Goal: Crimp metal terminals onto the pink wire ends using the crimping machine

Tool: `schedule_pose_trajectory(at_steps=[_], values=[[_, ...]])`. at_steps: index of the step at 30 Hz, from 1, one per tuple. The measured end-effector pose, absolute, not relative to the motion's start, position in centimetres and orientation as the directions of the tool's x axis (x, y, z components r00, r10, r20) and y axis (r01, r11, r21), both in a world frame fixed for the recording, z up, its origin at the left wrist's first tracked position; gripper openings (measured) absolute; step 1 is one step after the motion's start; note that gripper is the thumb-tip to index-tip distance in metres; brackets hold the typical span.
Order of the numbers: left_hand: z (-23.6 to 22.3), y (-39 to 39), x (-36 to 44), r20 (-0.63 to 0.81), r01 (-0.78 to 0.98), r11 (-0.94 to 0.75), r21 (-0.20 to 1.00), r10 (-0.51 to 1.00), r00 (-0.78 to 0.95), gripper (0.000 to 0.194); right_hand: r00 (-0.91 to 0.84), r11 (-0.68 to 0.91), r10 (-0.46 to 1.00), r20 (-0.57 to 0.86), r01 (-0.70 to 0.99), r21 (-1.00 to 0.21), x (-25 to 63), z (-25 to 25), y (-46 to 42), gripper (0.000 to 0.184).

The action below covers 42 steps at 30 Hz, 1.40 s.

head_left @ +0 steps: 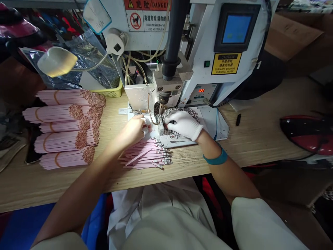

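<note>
My left hand (134, 129), white covers on some fingertips, is closed just left of a small metal block (161, 130) under the machine's tip (162, 104). Whatever its fingers pinch is hidden. On the block's right side is my right hand (185, 125) in a white glove, thumb and fingers bent together at the block; what they hold is too small to make out. Small metal connectors (173, 134) lie heaped beneath and around the glove. Below my left hand spreads a loose pile of pink wires (142, 158) with connectors on their right ends.
Banded bundles of pink wire (61, 137) with copper ends are stacked at left, before a yellow basket (111, 92). The white machine (200, 69) stands behind my hands, bearing hot-surface warnings. A lamp (56, 61) hangs at left; a red-and-black object (309, 133) sits at right.
</note>
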<state>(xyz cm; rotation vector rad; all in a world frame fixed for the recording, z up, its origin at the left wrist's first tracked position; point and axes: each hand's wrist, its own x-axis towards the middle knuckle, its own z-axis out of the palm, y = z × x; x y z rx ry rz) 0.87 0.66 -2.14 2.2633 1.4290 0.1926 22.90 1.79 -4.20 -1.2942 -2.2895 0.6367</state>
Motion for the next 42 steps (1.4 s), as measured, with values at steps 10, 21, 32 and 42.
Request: schedule_pose_trajectory(at_steps=[10, 21, 32, 42], values=[[-1.7, 0.8, -0.1, -0.191, 0.707, -0.249, 0.662, 0.856, 0.48, 0.023, -0.289, -0.052, 0.949, -0.129, 0.261, -0.964, 22.7, -2.2, 0.7, 0.006], [-1.6, 0.8, 0.6, -0.219, 0.528, -0.046, 0.848, 0.876, 0.429, 0.036, -0.346, -0.247, 0.911, -0.225, -0.02, -0.969, 21.3, -3.0, 1.1, 0.012], [-1.0, 0.7, 1.7, -0.255, 0.547, 0.009, 0.837, 0.891, 0.375, 0.031, -0.343, -0.217, 0.919, -0.193, -0.035, -0.975, 21.2, -3.6, 1.2, 0.012], [-2.0, 1.3, 1.4, -0.23, 0.462, 0.034, 0.886, 0.897, 0.376, 0.019, -0.345, -0.253, 0.913, -0.216, -0.064, -0.965, 21.1, -3.3, 1.2, 0.014]])
